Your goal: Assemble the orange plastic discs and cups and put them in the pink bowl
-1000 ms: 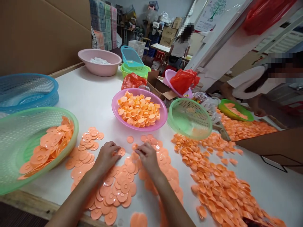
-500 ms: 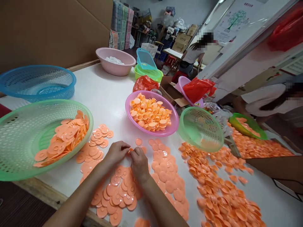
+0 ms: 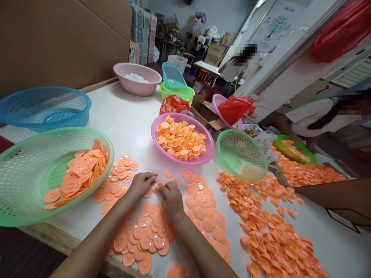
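My right hand (image 3: 172, 200) is closed in a pinch on a small orange plastic cup-shaped piece (image 3: 159, 186). Just left of it, my left hand (image 3: 141, 186) has its fingers stretched out, apart from that piece. A flat orange disc (image 3: 148, 192) lies under the left fingertips. Between my forearms spreads a pile of orange discs with raised rings (image 3: 145, 235). Plain orange discs (image 3: 207, 208) overlap to the right of my right hand. Ahead, a pink-purple basin (image 3: 185, 160) holds many small orange cup-shaped pieces (image 3: 181, 138).
At left stand a green basket (image 3: 26, 170) with orange discs and a blue basket (image 3: 46, 112). Orange spoon-like pieces (image 3: 269, 231) cover the right side, below another green basket (image 3: 246, 150). A pink basin (image 3: 136, 83) stands farther back. A co-worker (image 3: 315, 116) is at right.
My left fingers have drawn slightly away from the right hand, and the cup-shaped piece and a disc show more clearly between them. The whole view has shifted a little.
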Available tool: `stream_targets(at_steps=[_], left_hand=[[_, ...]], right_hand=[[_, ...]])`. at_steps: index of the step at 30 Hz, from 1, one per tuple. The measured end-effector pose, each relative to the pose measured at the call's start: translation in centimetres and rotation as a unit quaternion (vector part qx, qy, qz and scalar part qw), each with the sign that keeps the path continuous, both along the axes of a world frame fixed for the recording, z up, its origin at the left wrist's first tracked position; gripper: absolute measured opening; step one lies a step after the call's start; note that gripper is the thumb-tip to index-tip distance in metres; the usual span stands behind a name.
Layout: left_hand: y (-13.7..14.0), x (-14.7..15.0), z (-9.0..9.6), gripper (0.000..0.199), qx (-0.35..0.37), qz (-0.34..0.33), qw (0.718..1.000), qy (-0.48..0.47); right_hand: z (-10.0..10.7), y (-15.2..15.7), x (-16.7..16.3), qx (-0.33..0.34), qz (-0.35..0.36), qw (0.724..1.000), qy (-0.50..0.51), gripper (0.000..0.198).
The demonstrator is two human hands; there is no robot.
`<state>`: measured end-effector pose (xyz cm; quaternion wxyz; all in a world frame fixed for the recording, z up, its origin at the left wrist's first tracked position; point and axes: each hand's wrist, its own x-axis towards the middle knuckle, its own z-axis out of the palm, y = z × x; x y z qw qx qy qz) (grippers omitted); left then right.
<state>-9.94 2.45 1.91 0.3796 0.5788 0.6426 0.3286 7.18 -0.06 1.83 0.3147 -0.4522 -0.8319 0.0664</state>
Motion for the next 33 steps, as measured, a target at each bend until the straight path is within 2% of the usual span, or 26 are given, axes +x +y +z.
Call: stream_targets(at_steps=[2,4,7,10,12,15,18,21,24,28,33], left_hand=[[-0.8,-1.5,-0.1,0.036,0.010,0.037,0.999,0.004],[-2.2,-2.5,-0.1,0.033,0.015,0.056,0.998,0.019],[-4.2,-2.5,0.1,0.024,0.026,0.023,0.999,0.041],[-4.8,-1.4,0.0,0.021,0.058,-0.021,0.993,0.104],[-4.3,-0.7,-0.5,0.024,0.072,-0.029,0.984,0.158],[-3.0,0.1,-1.3,0.029,0.078,-0.046,0.975,0.202],[-2.2,0.6,-1.2,0.031,0.074,-0.062,0.971,0.220],[-2.3,0.8,-0.7,0.034,0.057,-0.061,0.972,0.221],[-2.6,0.8,-0.7,0.041,0.059,-0.054,0.974,0.211],[-2.7,0.6,-1.6,0.034,0.088,-0.056,0.971,0.215],[-2.8,0.4,-1.9,0.034,0.085,-0.045,0.973,0.212]], right_hand=[[2.8,0.7,0.6,0.013,-0.001,0.999,0.051,0.024],[6.2,2.6,1.7,0.040,-0.046,0.993,0.097,0.021],[10.6,7.2,4.9,0.069,-0.137,0.979,0.134,0.016],[12.3,10.3,10.8,0.051,-0.207,0.964,0.157,0.026],[11.8,9.8,15.8,0.013,-0.274,0.952,0.133,0.028],[9.3,6.3,22.6,-0.067,-0.354,0.931,0.061,0.023],[5.9,2.2,26.0,-0.116,-0.378,0.918,0.023,0.018],[3.1,-0.2,26.4,-0.138,-0.385,0.913,0.006,0.019],[1.7,-0.9,25.9,-0.129,-0.404,0.906,-0.008,0.025],[1.1,-0.5,25.4,-0.128,-0.403,0.906,-0.014,0.025],[1.0,-0.3,24.7,-0.144,-0.371,0.917,-0.006,0.022]])
